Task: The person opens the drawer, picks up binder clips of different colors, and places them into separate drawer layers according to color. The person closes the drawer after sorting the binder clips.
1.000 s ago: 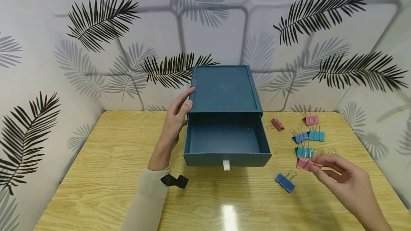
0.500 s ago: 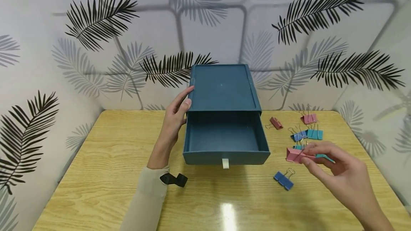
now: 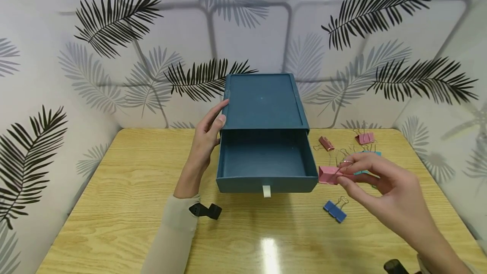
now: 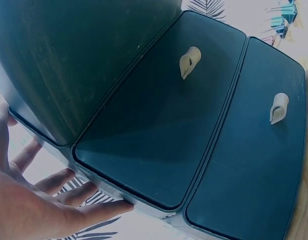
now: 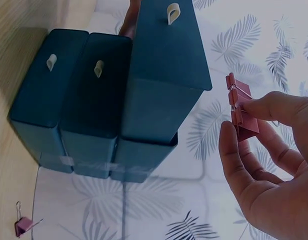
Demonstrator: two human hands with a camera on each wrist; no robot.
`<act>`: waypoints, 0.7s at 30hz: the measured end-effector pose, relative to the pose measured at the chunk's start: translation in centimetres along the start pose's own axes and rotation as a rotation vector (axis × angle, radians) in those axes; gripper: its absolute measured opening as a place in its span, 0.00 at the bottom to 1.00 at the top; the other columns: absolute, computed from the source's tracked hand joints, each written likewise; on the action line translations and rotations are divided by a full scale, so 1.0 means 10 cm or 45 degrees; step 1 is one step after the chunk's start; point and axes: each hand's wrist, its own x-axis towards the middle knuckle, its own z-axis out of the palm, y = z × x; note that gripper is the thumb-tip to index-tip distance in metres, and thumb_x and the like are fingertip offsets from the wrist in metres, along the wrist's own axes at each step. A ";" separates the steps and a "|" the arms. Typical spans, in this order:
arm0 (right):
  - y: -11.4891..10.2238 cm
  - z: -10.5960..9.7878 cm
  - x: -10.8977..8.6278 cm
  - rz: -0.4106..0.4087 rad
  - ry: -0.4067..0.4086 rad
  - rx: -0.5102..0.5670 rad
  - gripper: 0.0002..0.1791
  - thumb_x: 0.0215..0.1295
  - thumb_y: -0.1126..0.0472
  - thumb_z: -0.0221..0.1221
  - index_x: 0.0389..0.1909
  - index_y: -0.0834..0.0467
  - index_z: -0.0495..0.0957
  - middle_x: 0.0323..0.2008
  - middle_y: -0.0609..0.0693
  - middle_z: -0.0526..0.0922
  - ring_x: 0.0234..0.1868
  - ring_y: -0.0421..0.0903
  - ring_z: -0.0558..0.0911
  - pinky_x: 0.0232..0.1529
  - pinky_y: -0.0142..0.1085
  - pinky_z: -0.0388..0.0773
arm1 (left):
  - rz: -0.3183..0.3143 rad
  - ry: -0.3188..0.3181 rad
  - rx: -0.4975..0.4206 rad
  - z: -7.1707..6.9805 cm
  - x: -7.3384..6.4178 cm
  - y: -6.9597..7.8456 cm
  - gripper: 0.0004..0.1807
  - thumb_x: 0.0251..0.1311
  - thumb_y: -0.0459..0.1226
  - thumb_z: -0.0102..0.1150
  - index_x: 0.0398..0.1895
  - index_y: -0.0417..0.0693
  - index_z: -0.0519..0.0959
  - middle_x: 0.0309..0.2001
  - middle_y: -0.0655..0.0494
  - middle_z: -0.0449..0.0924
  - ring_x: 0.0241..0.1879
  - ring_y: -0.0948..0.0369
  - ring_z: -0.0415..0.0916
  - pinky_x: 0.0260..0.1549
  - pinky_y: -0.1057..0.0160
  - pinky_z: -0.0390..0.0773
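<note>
A dark blue drawer cabinet (image 3: pixel 262 102) stands at the table's back with its top drawer (image 3: pixel 243 184) pulled out; no contents show inside. My left hand (image 3: pixel 203 138) rests against the cabinet's left side, its fingers spread along the edge in the left wrist view. My right hand (image 3: pixel 388 187) pinches a pink binder clip (image 3: pixel 326 175) between thumb and fingers, just beside the drawer's front right corner. In the right wrist view the pinched binder clip (image 5: pixel 248 125) is level with the pulled-out drawer (image 5: pixel 169 65). Two lower drawers (image 4: pixel 149 125) with pale loop tabs are closed.
A blue binder clip (image 3: pixel 335 211) lies in front of my right hand. Behind it lie a dark red clip (image 3: pixel 326 143), a pink clip (image 3: pixel 366 138) and teal clips (image 3: pixel 361 173) partly hidden by the hand. A leaf-patterned wall (image 3: pixel 251 33) rises behind the table (image 3: pixel 125 206).
My right hand has carried the pink binder clip left and slightly up, from among the other clips to the drawer's right side. My left hand stays against the cabinet.
</note>
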 end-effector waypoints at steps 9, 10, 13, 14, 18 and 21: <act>-0.12 0.19 0.22 -0.082 -0.099 -0.038 0.22 0.48 0.86 0.69 0.37 0.59 0.84 0.43 0.54 0.84 0.47 0.45 0.84 0.42 0.34 0.85 | -0.009 -0.006 -0.002 0.00 0.00 0.01 0.28 0.74 0.51 0.50 0.75 0.64 0.70 0.77 0.65 0.60 0.70 0.52 0.66 0.58 0.31 0.71; -0.13 0.22 0.24 -0.098 -0.108 -0.029 0.22 0.48 0.86 0.69 0.37 0.58 0.84 0.43 0.53 0.84 0.49 0.45 0.83 0.42 0.34 0.85 | -0.009 -0.006 0.000 0.00 0.00 0.01 0.28 0.74 0.51 0.50 0.75 0.64 0.70 0.76 0.65 0.61 0.70 0.51 0.66 0.57 0.32 0.71; -0.16 0.30 0.33 -0.129 -0.139 0.008 0.21 0.50 0.85 0.68 0.37 0.57 0.83 0.43 0.53 0.84 0.51 0.44 0.82 0.42 0.34 0.85 | 0.001 -0.010 -0.001 0.00 0.00 0.00 0.27 0.75 0.50 0.50 0.76 0.63 0.70 0.76 0.65 0.61 0.69 0.51 0.67 0.57 0.32 0.72; -0.17 0.32 0.35 -0.132 -0.150 0.022 0.21 0.51 0.85 0.68 0.36 0.56 0.83 0.44 0.53 0.84 0.51 0.44 0.82 0.43 0.34 0.85 | 0.004 -0.010 -0.003 0.00 0.00 0.00 0.27 0.75 0.50 0.50 0.76 0.63 0.70 0.76 0.65 0.61 0.69 0.51 0.67 0.57 0.32 0.72; -0.19 0.43 0.44 -0.108 -0.182 0.033 0.19 0.54 0.82 0.68 0.36 0.55 0.83 0.44 0.51 0.84 0.48 0.44 0.83 0.42 0.37 0.86 | 0.013 -0.010 -0.009 0.00 0.00 0.00 0.28 0.75 0.49 0.50 0.76 0.62 0.70 0.77 0.63 0.61 0.69 0.50 0.67 0.57 0.32 0.72; -0.21 0.51 0.50 -0.099 -0.209 0.002 0.17 0.56 0.80 0.69 0.36 0.54 0.84 0.44 0.48 0.85 0.46 0.45 0.84 0.40 0.38 0.86 | 0.010 -0.011 -0.011 0.00 0.00 0.01 0.28 0.75 0.49 0.50 0.76 0.61 0.70 0.77 0.62 0.60 0.69 0.49 0.67 0.57 0.31 0.72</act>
